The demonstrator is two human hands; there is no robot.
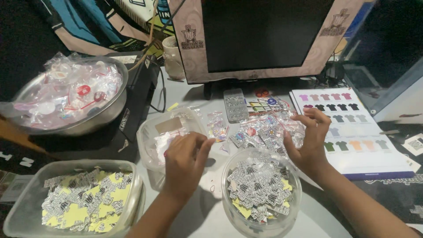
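Note:
My left hand hovers over the grey desk beside a clear plastic tub of small bags, fingers bent together; whether it pinches anything I cannot tell. My right hand is raised with fingers spread, next to a heap of small clear zip bags holding stickers. Between my wrists stands a round clear container full of black-and-white cut stickers with yellow backing.
A rectangular tub of the same stickers sits at front left. A metal bowl of filled bags rests on a black box behind it. A monitor, a mug, a blister pack and a shirt colour chart stand further back and right.

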